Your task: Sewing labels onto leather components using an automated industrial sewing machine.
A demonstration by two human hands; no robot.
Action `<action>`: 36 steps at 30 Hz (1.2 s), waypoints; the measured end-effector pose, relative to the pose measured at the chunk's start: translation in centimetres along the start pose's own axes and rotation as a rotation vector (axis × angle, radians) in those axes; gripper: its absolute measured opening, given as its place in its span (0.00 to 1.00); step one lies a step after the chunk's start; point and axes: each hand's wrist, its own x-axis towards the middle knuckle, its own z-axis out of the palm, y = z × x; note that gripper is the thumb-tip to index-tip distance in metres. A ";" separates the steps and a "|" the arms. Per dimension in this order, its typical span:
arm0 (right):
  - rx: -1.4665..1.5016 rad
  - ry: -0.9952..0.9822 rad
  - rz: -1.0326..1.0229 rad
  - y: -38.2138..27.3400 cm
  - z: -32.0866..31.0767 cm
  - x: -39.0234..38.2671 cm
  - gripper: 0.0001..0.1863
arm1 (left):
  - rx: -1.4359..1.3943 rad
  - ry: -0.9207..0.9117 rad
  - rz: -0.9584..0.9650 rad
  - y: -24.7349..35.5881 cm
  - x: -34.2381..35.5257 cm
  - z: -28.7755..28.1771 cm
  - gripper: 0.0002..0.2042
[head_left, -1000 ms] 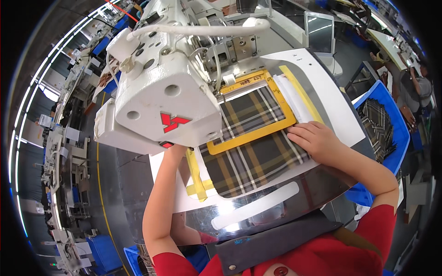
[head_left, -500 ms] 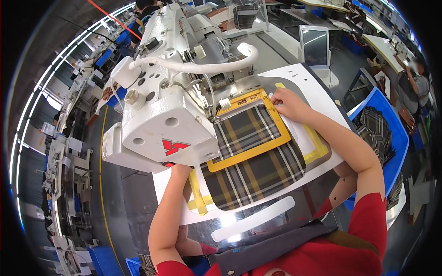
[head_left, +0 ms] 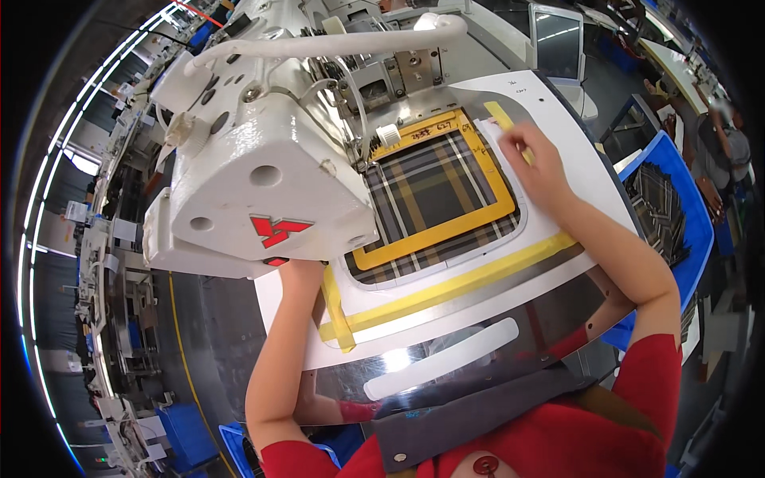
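A piece of dark plaid cloth (head_left: 434, 187) with white and mustard stripes lies flat on the sewing machine's bed. On top of it rests a yellow rectangular frame (head_left: 437, 244) with handwriting along its far bar, and the cloth shows through its opening. My right hand (head_left: 542, 169) hovers just right of the frame's far corner, touching neither frame nor cloth. Its fingers are loosely curled, with a gap to the thumb, and I see nothing in them. My left hand (head_left: 303, 273) reaches behind the white machine head (head_left: 255, 191), which hides its fingers.
Yellow tape (head_left: 446, 288) runs across the white board (head_left: 586, 187) in front of the cloth. A blue bin (head_left: 692, 223) of plaid pieces stands at the right. A screen (head_left: 556, 44) is at the far right. A shiny metal plate (head_left: 550, 319) lies nearest me.
My right hand has come off the yellow frame's corner and moved right. Less plaid cloth shows in front of the frame, and the front tape strip is uncovered. The whole view has shifted.
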 end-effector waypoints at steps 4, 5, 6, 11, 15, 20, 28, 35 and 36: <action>-0.220 -0.349 -0.445 -3.7 -3.3 -7.8 0.10 | 0.006 -0.131 0.641 3.8 -7.5 -2.1 0.13; -0.225 -0.348 -0.440 -4.2 -3.3 -8.2 0.10 | 0.066 -0.223 0.723 5.5 -8.1 -2.3 0.19; -0.323 -0.389 -0.489 -4.9 -2.8 -8.2 0.13 | 0.065 -0.221 0.724 6.3 -8.4 -2.1 0.19; -0.433 -0.453 -0.502 -5.3 -2.2 -8.4 0.20 | 0.137 -0.331 0.639 7.0 -8.4 -1.6 0.29; -0.426 -0.440 -0.546 -5.2 -2.3 -8.7 0.19 | 0.181 -0.312 0.696 6.8 -8.4 -1.8 0.26; -0.414 -0.420 -0.579 -5.3 -2.0 -8.5 0.18 | 0.170 -0.272 0.711 6.5 -8.4 -1.8 0.22; -0.478 -0.425 -0.599 -5.5 -2.1 -8.9 0.19 | 0.151 -0.255 0.726 6.6 -8.3 -1.8 0.21; -0.384 -0.338 -0.613 -4.8 -1.7 -9.0 0.20 | 0.157 -0.276 0.740 6.6 -8.0 -1.5 0.19; -0.326 -0.298 -0.633 -4.7 -1.4 -8.8 0.18 | 0.166 -0.275 0.735 6.3 -8.1 -1.7 0.19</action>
